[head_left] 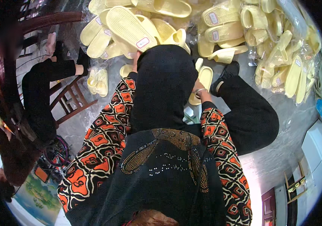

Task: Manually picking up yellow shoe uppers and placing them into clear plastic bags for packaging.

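Observation:
Past my raised, black-clad knee, my left hand (135,61) reaches to the near edge of a pile of pale yellow slippers, right below a ribbed slipper (129,28) with a white and red label. The knee and the slippers cover most of its fingers. On the other side of the knee, my right hand (198,87), with a bracelet at the wrist, is down at a single yellow slipper (206,76) lying lengthwise on the floor. Its fingertips are out of sight behind the knee, so its grip does not show.
More slippers in clear plastic bags (278,56) are heaped at the far right. One bagged pair (98,81) lies apart on the grey floor (244,67). At left, a person in black trousers (36,94) sits by a wooden stool (72,100).

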A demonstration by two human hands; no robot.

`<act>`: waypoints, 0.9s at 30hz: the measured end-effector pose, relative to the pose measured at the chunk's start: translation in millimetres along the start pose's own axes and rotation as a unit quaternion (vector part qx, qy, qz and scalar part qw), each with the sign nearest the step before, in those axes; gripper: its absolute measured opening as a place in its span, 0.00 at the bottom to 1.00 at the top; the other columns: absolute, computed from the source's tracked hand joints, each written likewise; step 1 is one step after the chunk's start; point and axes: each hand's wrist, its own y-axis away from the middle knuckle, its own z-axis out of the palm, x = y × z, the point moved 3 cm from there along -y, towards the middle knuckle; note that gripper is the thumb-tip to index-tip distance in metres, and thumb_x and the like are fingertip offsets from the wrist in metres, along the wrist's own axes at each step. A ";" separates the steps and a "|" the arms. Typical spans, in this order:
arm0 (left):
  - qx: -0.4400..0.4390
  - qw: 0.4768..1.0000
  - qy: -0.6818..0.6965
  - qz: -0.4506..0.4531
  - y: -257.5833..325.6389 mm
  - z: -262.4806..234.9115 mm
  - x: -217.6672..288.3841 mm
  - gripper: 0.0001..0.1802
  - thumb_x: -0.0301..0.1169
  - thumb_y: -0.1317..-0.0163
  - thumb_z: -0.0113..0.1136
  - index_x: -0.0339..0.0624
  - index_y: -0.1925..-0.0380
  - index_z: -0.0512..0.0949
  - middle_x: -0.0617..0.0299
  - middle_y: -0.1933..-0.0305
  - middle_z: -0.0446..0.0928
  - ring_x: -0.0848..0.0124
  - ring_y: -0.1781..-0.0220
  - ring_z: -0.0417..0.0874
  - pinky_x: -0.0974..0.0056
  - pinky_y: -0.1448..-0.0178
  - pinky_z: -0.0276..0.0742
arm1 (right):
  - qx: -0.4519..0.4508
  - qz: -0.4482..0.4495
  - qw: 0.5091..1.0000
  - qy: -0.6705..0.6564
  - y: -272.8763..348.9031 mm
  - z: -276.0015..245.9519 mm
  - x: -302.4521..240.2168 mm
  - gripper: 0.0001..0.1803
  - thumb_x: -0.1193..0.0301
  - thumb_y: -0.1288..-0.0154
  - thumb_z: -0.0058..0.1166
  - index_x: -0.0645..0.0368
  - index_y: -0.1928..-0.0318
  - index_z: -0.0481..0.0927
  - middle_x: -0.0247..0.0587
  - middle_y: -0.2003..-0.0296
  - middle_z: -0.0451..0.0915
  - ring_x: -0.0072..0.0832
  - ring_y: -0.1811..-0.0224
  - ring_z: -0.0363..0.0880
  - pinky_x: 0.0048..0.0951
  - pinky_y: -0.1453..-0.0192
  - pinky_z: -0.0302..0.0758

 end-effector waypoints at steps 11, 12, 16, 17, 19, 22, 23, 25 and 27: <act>-0.052 0.997 0.004 -0.051 -21.8 12.6 4.4 0.24 0.38 0.50 0.62 0.33 0.56 0.72 0.58 0.58 0.76 0.73 0.58 0.75 0.70 0.50 0.68 | 0.159 0.004 0.957 -0.244 -70.4 17.8 52.8 0.33 0.46 0.45 0.41 0.65 0.55 0.73 0.56 0.57 0.74 0.45 0.54 0.73 0.37 0.50 0.68; -0.108 0.992 0.042 -0.048 -8.7 50.8 20.5 0.26 0.39 0.50 0.61 0.32 0.55 0.71 0.58 0.56 0.75 0.72 0.56 0.74 0.69 0.48 0.67 | 0.225 0.054 0.879 -0.417 -77.3 9.6 92.3 0.34 0.45 0.42 0.35 0.65 0.54 0.72 0.56 0.57 0.74 0.45 0.54 0.73 0.36 0.49 0.67; -0.059 0.997 -0.054 -0.014 -36.0 68.1 12.1 0.30 0.43 0.52 0.63 0.31 0.55 0.69 0.56 0.57 0.75 0.70 0.56 0.74 0.66 0.50 0.70 | 0.335 -0.256 0.906 0.031 -70.7 -3.2 73.8 0.27 0.48 0.43 0.43 0.56 0.53 0.74 0.46 0.56 0.75 0.33 0.58 0.75 0.30 0.54 0.70; -0.066 0.997 -0.002 -0.032 -16.5 21.4 -2.0 0.30 0.42 0.53 0.64 0.31 0.56 0.70 0.56 0.58 0.75 0.71 0.59 0.76 0.67 0.53 0.71 | 0.204 -0.283 0.835 -0.425 -44.2 56.7 33.9 0.25 0.51 0.49 0.50 0.58 0.58 0.77 0.47 0.62 0.78 0.36 0.61 0.77 0.32 0.56 0.72; -0.121 0.990 0.067 0.041 -7.6 51.5 18.6 0.29 0.41 0.55 0.65 0.32 0.57 0.72 0.56 0.60 0.76 0.72 0.61 0.77 0.66 0.54 0.72 | 0.185 -0.206 0.912 -0.304 -32.1 41.8 53.7 0.25 0.51 0.49 0.50 0.58 0.58 0.76 0.47 0.61 0.78 0.36 0.61 0.77 0.32 0.56 0.71; -0.063 0.996 0.039 0.045 2.5 58.4 24.5 0.30 0.44 0.55 0.64 0.36 0.56 0.72 0.56 0.59 0.76 0.71 0.59 0.76 0.66 0.53 0.71 | 0.147 -0.147 0.969 -0.133 -21.7 22.1 50.5 0.25 0.52 0.49 0.50 0.58 0.57 0.76 0.48 0.61 0.78 0.36 0.60 0.76 0.33 0.55 0.71; -0.061 0.996 -0.031 0.050 3.8 56.1 26.5 0.29 0.45 0.53 0.63 0.37 0.55 0.72 0.56 0.59 0.76 0.71 0.58 0.76 0.66 0.53 0.71 | 0.136 -0.133 0.978 -0.091 -17.2 14.7 52.3 0.25 0.52 0.49 0.50 0.58 0.57 0.76 0.48 0.61 0.78 0.36 0.60 0.76 0.33 0.55 0.71; -0.012 0.994 -0.053 0.094 11.4 41.8 31.7 0.28 0.44 0.52 0.62 0.39 0.54 0.70 0.58 0.63 0.77 0.72 0.64 0.77 0.68 0.58 0.73 | 0.114 -0.123 0.985 -0.028 -10.5 9.3 39.7 0.25 0.52 0.49 0.50 0.58 0.57 0.76 0.48 0.61 0.77 0.36 0.59 0.76 0.33 0.55 0.71; -0.039 0.998 -0.048 -0.028 25.1 45.7 44.1 0.26 0.43 0.54 0.62 0.38 0.59 0.71 0.60 0.70 0.75 0.75 0.76 0.74 0.70 0.77 0.70 | 0.117 -0.102 0.988 0.009 -6.3 -2.1 50.0 0.25 0.53 0.49 0.50 0.58 0.57 0.76 0.48 0.61 0.77 0.36 0.59 0.76 0.33 0.54 0.71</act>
